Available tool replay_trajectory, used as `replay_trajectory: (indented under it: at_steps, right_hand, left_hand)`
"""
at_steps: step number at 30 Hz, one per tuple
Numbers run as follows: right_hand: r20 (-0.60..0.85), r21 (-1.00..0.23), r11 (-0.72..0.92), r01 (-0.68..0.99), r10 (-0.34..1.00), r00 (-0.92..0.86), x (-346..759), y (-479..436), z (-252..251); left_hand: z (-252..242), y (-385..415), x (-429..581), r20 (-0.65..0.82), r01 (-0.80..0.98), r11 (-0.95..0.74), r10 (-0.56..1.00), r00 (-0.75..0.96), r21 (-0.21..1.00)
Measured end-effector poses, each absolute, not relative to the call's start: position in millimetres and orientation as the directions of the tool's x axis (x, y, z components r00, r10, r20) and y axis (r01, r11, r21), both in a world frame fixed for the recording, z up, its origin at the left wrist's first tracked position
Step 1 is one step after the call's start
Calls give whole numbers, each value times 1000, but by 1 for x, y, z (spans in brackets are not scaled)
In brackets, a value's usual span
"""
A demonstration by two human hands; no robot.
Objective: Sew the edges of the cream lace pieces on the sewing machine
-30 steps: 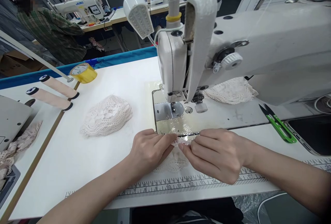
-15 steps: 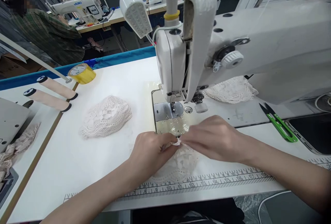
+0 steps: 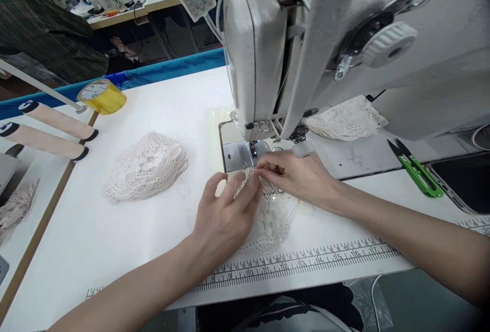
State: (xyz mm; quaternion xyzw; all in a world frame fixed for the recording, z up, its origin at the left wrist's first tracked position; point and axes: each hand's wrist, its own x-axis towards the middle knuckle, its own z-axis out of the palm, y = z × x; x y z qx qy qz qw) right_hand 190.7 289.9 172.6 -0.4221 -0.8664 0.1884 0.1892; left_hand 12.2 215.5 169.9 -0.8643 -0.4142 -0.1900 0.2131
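A piece of cream lace [image 3: 270,222] lies just in front of the sewing machine's metal needle plate [image 3: 239,155], its far edge close to the presser foot [image 3: 253,149]. My left hand [image 3: 229,209] presses on the lace from the left, fingers bent over its edge. With thumb and forefinger my right hand [image 3: 296,176] pinches the same edge, just below the needle area. The fingertips of both hands nearly meet there. Part of the lace is hidden under my left hand.
The sewing machine head [image 3: 256,56] rises over my hands. Lace stacks lie left [image 3: 147,166] and behind the needle [image 3: 348,117]. Green thread snips [image 3: 417,171] and a phone [image 3: 465,181] are right; thread cones [image 3: 57,120] and yellow tape [image 3: 102,97] left. A person's sleeve [image 3: 42,25] shows beyond.
Both hands have moved forward with the lace, bringing its edge up to the presser foot. My left fingers have shifted from a pinch to lying over the lace. The view has come closer.
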Motion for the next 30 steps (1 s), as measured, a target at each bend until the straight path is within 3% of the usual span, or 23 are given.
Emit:
replay_trajectory:
  at_steps: [3,6,9,12,17,30]
  right_hand:
    - [176,-380,572,727,816,-551,196,295,175]
    - [287,-112,538,835,822,-491,206,301,176]
    - [412,39,605,796,715,-564,212,299,176]
    - [442,86,720,688,592,-675,210,288,172]
    - [473,194,739,646,506,-721,206,278,165]
    - [388,244,690,682,575,-720,209,289,160]
  left_hand:
    - [171,209,14,446,790,-573,662,603,-218]
    - [172,212,13,421,800,-579,694,584,-157]
    - [171,222,10,430,795,-596,693,579,-110]
    - [170,229,8,443,797,-596,691,571,-97]
    - [170,227,8,416,823,-556,725,549,-116]
    - [166,233,13,403,849,-513,756,516,-125]
